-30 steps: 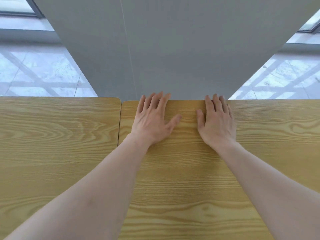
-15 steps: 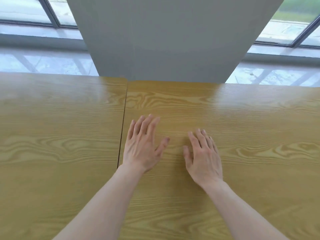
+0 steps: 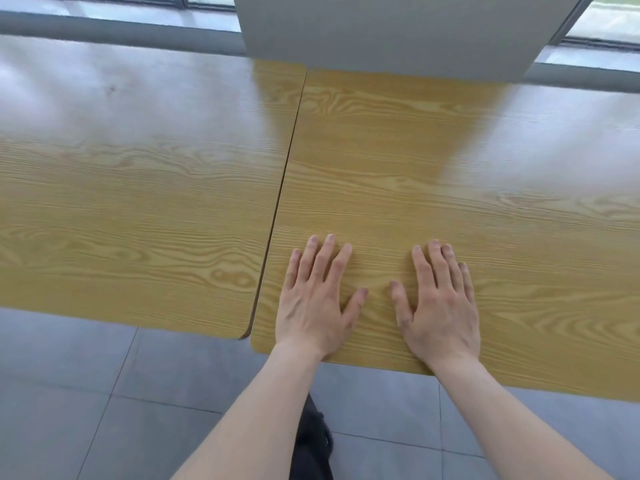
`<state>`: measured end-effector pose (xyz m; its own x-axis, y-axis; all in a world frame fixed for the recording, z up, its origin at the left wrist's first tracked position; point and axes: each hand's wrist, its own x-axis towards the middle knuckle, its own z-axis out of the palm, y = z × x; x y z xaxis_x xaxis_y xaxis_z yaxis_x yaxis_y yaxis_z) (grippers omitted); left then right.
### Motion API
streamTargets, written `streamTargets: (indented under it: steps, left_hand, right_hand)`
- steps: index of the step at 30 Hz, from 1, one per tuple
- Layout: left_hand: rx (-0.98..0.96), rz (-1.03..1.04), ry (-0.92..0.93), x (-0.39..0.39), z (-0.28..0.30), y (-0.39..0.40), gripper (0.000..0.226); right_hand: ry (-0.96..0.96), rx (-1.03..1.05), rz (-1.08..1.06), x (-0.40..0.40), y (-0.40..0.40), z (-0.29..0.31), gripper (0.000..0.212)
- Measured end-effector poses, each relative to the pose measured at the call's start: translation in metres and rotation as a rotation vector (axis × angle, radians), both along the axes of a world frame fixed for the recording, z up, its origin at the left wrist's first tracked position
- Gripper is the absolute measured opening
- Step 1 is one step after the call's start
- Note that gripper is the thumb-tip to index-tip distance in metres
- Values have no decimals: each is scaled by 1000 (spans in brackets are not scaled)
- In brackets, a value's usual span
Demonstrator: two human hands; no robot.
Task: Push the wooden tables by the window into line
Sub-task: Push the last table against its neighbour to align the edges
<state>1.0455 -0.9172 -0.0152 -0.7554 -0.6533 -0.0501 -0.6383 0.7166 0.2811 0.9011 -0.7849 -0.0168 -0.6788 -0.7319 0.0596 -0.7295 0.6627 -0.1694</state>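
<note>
Floor tiles (image 3: pixel 104 393), grey, nearest. Left hand (image 3: pixel 317 303) and right hand (image 3: pixel 440 306): flat, fingers spread and grasping nothing, palms pressed near the front edge of the right table (image 3: pixel 450 174), seemingly placed to shove it forward. Left table (image 3: pixel 131 188): alongside, narrow seam between, front edge slightly farther back. Both yellow-grained, glossy. Beyond: grey pillar (image 3: pixel 398 32), window (image 3: pixel 606 26).

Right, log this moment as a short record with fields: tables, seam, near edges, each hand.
left table: wooden, bare top
right table: wooden, abuts the left one
seam: narrow dark line between the tops
near edges: not flush; right table's edge sits nearer the person
left hand: flat, palm down on right table, fingers spread
right hand: flat, palm down on right table
pillar: grey, behind the tables
</note>
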Motion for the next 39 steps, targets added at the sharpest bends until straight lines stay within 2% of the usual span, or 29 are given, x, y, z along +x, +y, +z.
streamTargets:
  steps: [16, 39]
  left_hand:
    - [25, 8, 33, -3, 0, -7, 71]
    - [13, 29, 21, -7, 4, -10, 71]
  right_hand:
    - [61, 16, -8, 0, -8, 2, 70]
    - [35, -6, -19, -1, -11, 5, 70]
